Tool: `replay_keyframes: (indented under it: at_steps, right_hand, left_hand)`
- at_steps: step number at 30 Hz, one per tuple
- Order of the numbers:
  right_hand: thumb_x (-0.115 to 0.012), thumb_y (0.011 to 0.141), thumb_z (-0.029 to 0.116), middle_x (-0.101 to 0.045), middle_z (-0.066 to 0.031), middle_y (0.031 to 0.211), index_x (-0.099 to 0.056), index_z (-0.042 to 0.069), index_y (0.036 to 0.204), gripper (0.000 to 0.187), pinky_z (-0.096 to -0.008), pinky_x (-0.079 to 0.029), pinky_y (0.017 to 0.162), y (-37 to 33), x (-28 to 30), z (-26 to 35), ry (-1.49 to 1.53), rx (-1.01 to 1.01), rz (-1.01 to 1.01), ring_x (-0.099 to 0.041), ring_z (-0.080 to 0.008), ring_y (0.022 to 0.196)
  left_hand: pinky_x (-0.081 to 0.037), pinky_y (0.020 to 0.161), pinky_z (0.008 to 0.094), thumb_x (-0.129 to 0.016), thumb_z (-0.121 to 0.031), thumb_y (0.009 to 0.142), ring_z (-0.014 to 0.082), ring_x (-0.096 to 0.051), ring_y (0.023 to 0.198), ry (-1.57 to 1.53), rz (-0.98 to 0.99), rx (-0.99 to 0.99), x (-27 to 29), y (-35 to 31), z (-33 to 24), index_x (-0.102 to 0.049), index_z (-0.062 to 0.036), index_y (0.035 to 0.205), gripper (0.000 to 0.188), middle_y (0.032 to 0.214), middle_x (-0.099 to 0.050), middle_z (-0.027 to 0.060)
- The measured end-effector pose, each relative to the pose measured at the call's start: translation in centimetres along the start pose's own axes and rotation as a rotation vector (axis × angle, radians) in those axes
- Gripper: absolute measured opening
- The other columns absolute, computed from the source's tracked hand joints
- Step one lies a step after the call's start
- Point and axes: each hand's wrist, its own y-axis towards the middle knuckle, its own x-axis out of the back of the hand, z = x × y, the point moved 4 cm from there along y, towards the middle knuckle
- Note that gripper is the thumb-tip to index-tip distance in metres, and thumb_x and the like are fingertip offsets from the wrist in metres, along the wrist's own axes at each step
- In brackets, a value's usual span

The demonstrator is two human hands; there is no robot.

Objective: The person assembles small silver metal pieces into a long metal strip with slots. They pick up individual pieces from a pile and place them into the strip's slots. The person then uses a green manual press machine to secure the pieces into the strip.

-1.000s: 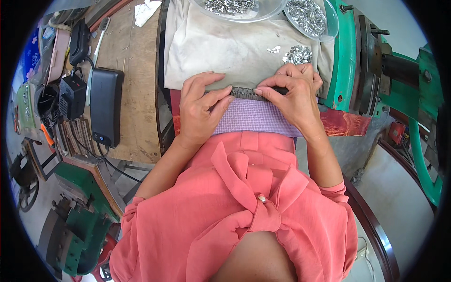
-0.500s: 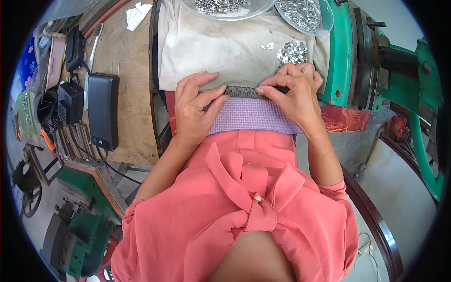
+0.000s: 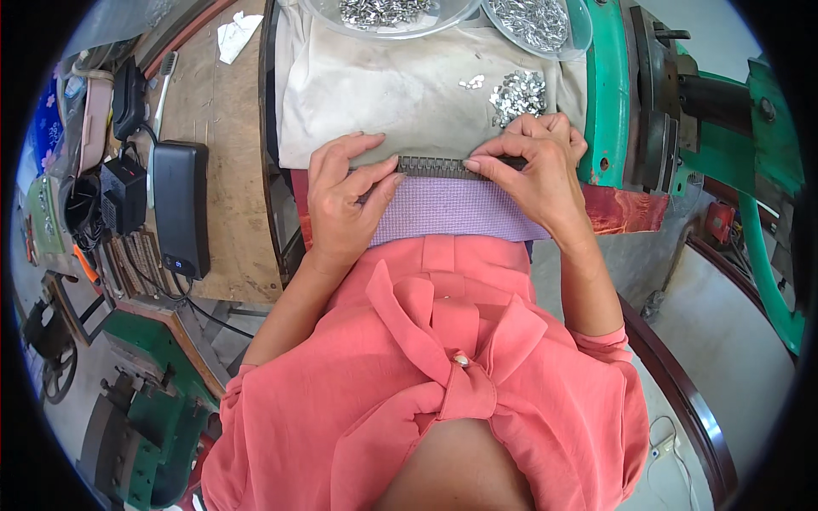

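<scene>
A dark slotted metal bar (image 3: 432, 168) lies crosswise at the cloth's near edge, with a row of small parts along its slots. My left hand (image 3: 342, 200) grips its left end between thumb and fingertips. At the bar's right part, my right hand (image 3: 538, 166) is closed, thumb and forefinger pinched on it; a tiny bright spot shows at those fingertips, too small to name. Just beyond my right hand sits a pile of small shiny metal pieces (image 3: 518, 97), with a few loose flat pieces (image 3: 471, 82) to its left.
Two clear plastic bowls (image 3: 579, 43) of metal parts stand at the far side of the beige cloth (image 3: 341, 94). A green machine (image 3: 607, 111) borders the right. On the wooden table (image 3: 230, 102) at left lie a black power bank (image 3: 181, 209), cables and a toothbrush (image 3: 164, 89).
The view has shifted slightly. My left hand and the bar's left end appear a little farther left, while my right hand keeps its pinch at the bar.
</scene>
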Motion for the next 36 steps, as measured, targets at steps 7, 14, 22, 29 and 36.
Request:
replay_keyframes:
  at_steps: [7,14,22,29,36]
  right_hand:
    - [-0.084,0.073,0.032,-0.061,0.0038,0.083,-0.082,0.019,0.083,0.016,-0.0425,-0.026,0.097,-0.3,0.2,-0.6,-0.007,-0.016,0.018,-0.048,-0.0223,0.100]
    - [-0.084,0.073,0.030,-0.063,0.0034,0.085,-0.081,0.019,0.082,0.015,-0.0426,-0.027,0.097,-0.1,0.2,-0.1,0.012,-0.011,0.015,-0.049,-0.0232,0.101]
    - [-0.082,0.075,0.026,-0.065,0.0036,0.086,-0.080,0.017,0.082,0.012,-0.0414,-0.029,0.097,-0.8,1.2,-0.8,-0.002,0.001,-0.013,-0.050,-0.0218,0.101]
    - [-0.080,0.077,0.020,-0.065,0.0028,0.087,-0.079,0.014,0.085,0.010,-0.0389,-0.032,0.093,-2.9,1.4,-0.6,-0.030,0.040,-0.090,-0.052,-0.0209,0.097]
    - [-0.079,0.078,0.017,-0.065,0.0021,0.087,-0.079,0.012,0.087,0.010,-0.0395,-0.032,0.091,-3.5,0.9,-0.6,0.010,0.044,-0.109,-0.052,-0.0209,0.098]
  left_hand:
    - [-0.044,0.101,0.0403,-0.082,-0.006,0.075,0.0320,-0.057,0.119,-0.002,-0.006,-0.001,0.0,0.0,-0.1,-0.079,-0.0045,0.098,0.023,0.119,-0.069,0.0107]
    - [-0.044,0.101,0.0403,-0.082,-0.006,0.075,0.0321,-0.057,0.119,0.013,-0.004,-0.010,0.0,0.0,0.0,-0.079,-0.0047,0.097,0.022,0.120,-0.068,0.0103]
    - [-0.044,0.101,0.0404,-0.081,-0.005,0.075,0.0321,-0.057,0.119,0.013,0.002,-0.003,0.0,0.0,-0.1,-0.079,-0.0053,0.098,0.023,0.120,-0.068,0.0103]
    - [-0.045,0.098,0.0415,-0.085,-0.006,0.069,0.0320,-0.057,0.116,0.072,0.035,-0.043,0.1,0.4,-0.5,-0.074,-0.0043,0.097,0.030,0.119,-0.066,0.0102]
    - [-0.043,0.092,0.0405,-0.086,-0.011,0.066,0.0300,-0.060,0.109,0.132,0.072,-0.122,0.6,0.5,-0.7,-0.072,-0.0061,0.093,0.030,0.112,-0.066,0.0082]
